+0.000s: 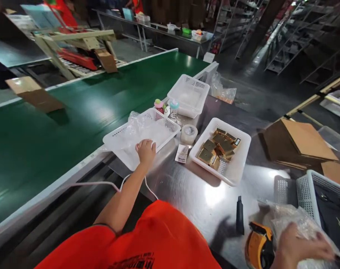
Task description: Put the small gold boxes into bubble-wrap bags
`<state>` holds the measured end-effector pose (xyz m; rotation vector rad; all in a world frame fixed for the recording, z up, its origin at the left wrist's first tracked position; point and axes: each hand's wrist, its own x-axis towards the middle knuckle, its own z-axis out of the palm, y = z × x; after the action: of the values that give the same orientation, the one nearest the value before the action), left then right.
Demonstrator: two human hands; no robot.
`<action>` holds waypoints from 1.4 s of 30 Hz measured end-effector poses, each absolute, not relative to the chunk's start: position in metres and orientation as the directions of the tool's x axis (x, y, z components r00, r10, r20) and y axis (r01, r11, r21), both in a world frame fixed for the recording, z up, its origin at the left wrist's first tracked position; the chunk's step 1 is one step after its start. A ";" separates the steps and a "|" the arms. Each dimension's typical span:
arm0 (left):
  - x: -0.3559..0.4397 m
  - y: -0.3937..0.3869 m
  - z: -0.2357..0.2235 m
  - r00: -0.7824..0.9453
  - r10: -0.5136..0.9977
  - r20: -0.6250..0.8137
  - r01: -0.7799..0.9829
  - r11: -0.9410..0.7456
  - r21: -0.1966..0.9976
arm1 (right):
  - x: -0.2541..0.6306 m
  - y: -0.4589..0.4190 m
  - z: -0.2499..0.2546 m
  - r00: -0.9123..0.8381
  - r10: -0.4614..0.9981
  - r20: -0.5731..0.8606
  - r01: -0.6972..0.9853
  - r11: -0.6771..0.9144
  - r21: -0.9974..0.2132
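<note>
My left hand point(146, 152) is over the near edge of a shallow white plastic basket point(120, 135), its fingers curled; whether they hold anything is hidden. Crumpled clear plastic point(135, 125) lies in that basket, beyond the hand. At the lower right, my right hand point(303, 244), somewhat blurred, is over clear plastic packaging point(290, 218) with its fingers stretched out. Left of it lies an orange-and-black tape dispenser point(259, 244), and a black box cutter point(239, 216) rests beside that. A white basket point(237, 168) of small gold boxes point(222, 144) stands between my hands.
A tape roll point(189, 134) and small cards point(181, 154) are on the metal table point(184, 190). Behind stand small bottles point(173, 106) and another white basket point(188, 93). A green conveyor belt point(88, 108) runs along the left. Flat cardboard point(304, 140) and a basket with dark contents point(306, 190) are right.
</note>
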<state>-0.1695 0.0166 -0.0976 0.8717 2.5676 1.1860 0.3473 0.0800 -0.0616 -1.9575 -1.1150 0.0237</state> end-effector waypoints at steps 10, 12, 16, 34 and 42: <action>-0.028 -0.018 -0.026 -0.347 0.912 -0.220 -0.547 -0.007 0.837 | 0.155 0.023 -0.065 -0.345 0.796 -0.497 -0.345 -0.600 -0.722; -0.025 -0.027 -0.028 -0.260 0.919 -0.295 -0.582 0.095 0.807 | 0.146 0.015 -0.057 -0.453 0.723 -0.521 -0.358 -0.683 -0.636; -0.041 -0.037 -0.039 -0.236 0.917 -0.322 -0.437 0.196 0.878 | 0.161 0.007 -0.044 -0.488 0.699 -0.523 -0.322 -0.701 -0.636; -0.042 -0.051 -0.048 -0.368 0.929 0.052 0.516 0.157 0.842 | 0.131 -0.012 -0.060 -0.291 0.912 -0.289 -0.152 -0.342 -0.927; -0.024 -0.051 -0.071 0.045 0.883 -0.466 -0.025 0.468 0.884 | 0.121 0.008 -0.078 -0.502 0.778 -0.378 0.085 -0.391 -0.917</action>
<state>-0.0242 -0.0512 -0.0708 0.8389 1.3481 0.8361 0.1212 0.0077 -0.0785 -1.1898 -1.3528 1.9426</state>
